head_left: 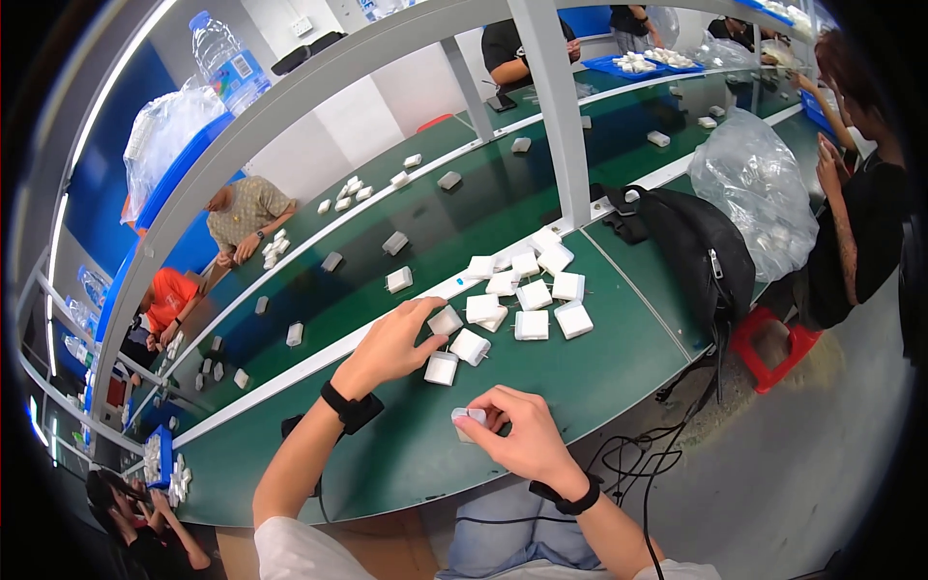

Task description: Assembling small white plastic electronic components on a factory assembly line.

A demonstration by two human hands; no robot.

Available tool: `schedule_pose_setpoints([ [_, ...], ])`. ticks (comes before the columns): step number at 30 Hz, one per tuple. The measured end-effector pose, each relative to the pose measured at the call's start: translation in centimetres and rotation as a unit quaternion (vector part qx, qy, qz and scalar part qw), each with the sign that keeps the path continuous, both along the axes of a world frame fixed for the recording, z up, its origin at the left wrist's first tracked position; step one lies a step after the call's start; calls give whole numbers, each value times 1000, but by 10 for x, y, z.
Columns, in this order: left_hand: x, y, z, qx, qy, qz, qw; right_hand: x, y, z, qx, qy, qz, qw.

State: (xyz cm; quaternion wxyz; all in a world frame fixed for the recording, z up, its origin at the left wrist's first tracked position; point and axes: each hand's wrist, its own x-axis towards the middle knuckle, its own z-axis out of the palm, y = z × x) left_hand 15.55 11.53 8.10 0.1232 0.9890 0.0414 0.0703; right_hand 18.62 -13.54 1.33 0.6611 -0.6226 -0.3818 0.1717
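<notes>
On the far left, a blue bin (166,452) can be spotted, and an orange shirt (174,298) is worn by someone across the line. White blocks are scattered along the green belt (348,302) in the middle. Closer in, the left hand (387,346) is reached out over the desk (599,387), its thumb and index finger spread around a white block (445,321) at the pile's near-left edge; honestly, whether it's actually gripped can't be told. Just right of that and nearer the body, a small whitish block (468,421) is pinched by the right hand (522,435), its fingers clamped on it above the desk. The main pile of white blocks (532,295) is heaped beyond, some pins visible. Further right, a black bag (696,242) is parked on the desk, with a big clear plastic bag (754,193) beside it and a red stool (800,340) below.
</notes>
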Motion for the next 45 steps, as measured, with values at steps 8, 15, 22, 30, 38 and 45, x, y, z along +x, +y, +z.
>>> schedule_pose_setpoints([
  [8,59,55,62,91,9,-22,996,-3,-4,5,-15,7,-4,1000],
  [15,192,148,56,78,57,148,984,-5,2,8,20,18,-100,995],
  [22,281,188,15,67,59,167,982,-4,5,8,-43,27,-111,993],
  [30,323,229,-50,109,44,189,975,-2,8,25,-69,61,-115,989],
  [38,386,209,-26,45,-50,146,987,0,7,27,-83,80,-110,987],
  [45,450,151,-51,10,-114,123,986,1,9,21,-106,63,-163,979],
])
